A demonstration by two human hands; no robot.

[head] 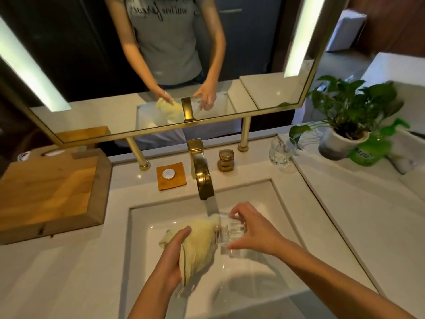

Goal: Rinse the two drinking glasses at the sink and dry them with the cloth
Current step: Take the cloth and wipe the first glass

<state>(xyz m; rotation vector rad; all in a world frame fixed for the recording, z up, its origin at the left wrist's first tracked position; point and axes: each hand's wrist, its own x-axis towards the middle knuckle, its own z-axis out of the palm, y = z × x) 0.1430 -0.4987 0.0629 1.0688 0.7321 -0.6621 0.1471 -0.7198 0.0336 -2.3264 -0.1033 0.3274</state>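
Note:
Over the white sink, my right hand grips a clear drinking glass lying on its side, mouth toward the left. My left hand clutches a pale yellow cloth, and one end of the cloth is pushed into the glass's mouth. A thin stream of water falls from the gold faucet just behind the glass. The second drinking glass stands upright on the counter at the back right, beside the plant.
A gold tap handle sits right of the faucet, an orange soap dish to its left. A wooden box fills the left counter. A potted plant and a green bottle stand at the right. The mirror hangs behind.

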